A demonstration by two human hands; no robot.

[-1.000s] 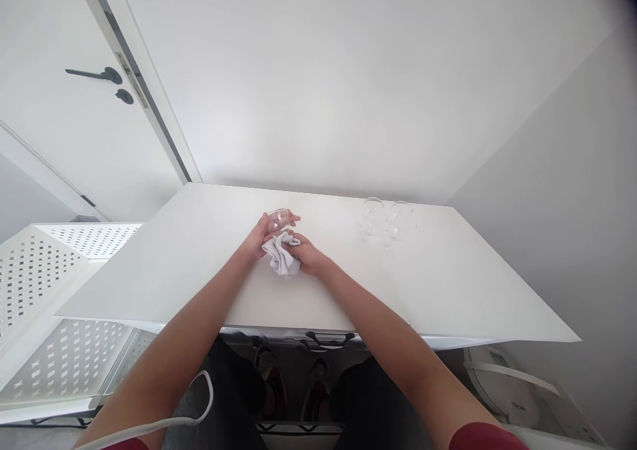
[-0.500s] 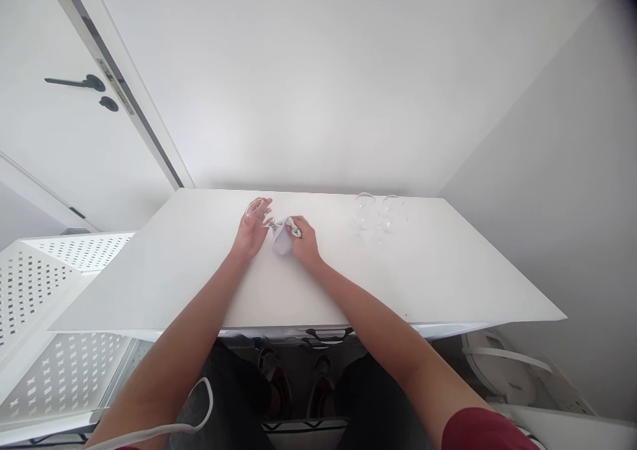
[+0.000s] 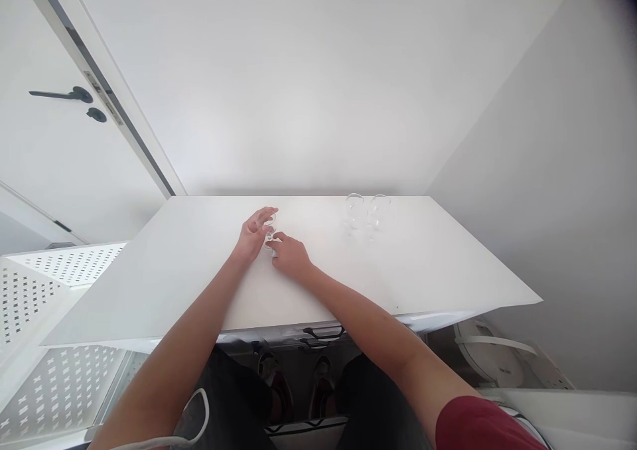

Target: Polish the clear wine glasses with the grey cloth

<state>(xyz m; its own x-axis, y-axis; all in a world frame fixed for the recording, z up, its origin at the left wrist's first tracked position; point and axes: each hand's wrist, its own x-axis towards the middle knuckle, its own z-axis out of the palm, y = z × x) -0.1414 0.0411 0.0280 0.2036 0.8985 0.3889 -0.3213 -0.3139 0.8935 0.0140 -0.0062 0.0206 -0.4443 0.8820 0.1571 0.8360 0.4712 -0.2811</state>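
Both my hands meet near the middle of a white table (image 3: 423, 271). My left hand (image 3: 253, 234) has its fingers curled round a small clear stemmed glass (image 3: 269, 224), which is mostly hidden between my hands. My right hand (image 3: 288, 256) is closed over a pale cloth (image 3: 273, 247); only a small edge of it shows under the fingers, right beside the glass. Two more clear stemmed glasses (image 3: 367, 212) stand upright side by side at the far right of the table, well away from both hands.
A white wall runs behind the table and along its right side. A white door (image 3: 54, 131) with a dark handle is at the left. A white perforated rack (image 3: 44, 291) stands left of the table. A white appliance (image 3: 492, 360) sits low at the right.
The cloth, plainly visible before, is now almost covered by my right hand. My hands have lowered the glass closer to the table, and the camera has tilted a little.
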